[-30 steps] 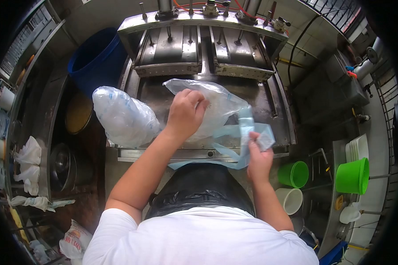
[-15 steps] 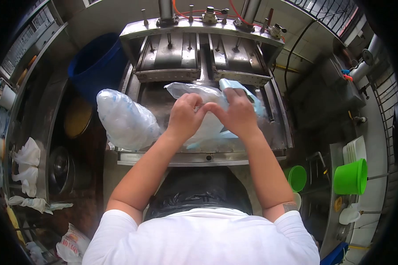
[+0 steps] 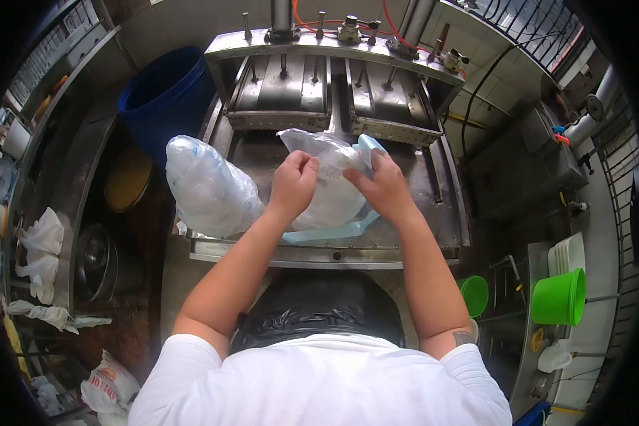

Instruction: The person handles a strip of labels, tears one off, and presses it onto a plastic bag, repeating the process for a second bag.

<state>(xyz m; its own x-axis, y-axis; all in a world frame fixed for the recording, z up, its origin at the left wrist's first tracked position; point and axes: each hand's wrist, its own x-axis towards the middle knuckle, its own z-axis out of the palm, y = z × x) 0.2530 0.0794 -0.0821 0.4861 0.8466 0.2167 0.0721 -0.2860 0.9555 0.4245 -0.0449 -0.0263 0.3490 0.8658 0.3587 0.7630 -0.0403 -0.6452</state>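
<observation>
A clear plastic bag (image 3: 334,195) with faint printing lies over the metal work surface, right in front of me. My left hand (image 3: 295,183) is closed in a pinch on the bag's left side. My right hand (image 3: 385,184) grips its upper right side, thumb pointing inward, with pale blue plastic (image 3: 368,145) bunched by the fingers. A light blue strip (image 3: 334,231) trails below the bag, along the front of the surface. Left of my left hand stands a full, bulky plastic bag (image 3: 209,188) with blue marks; its contents are not clear.
Behind the bag is a metal press (image 3: 334,46) with two flat plates (image 3: 280,92) and orange hoses. A blue barrel (image 3: 167,99) stands at the back left. Green buckets (image 3: 557,297) are at the right, and a metal shelf with white cloths (image 3: 41,255) is at the left.
My hands have moved apart, spreading the bag so its printed face shows between them. The blue strip now lies more stretched out below. The whole view has shifted slightly.
</observation>
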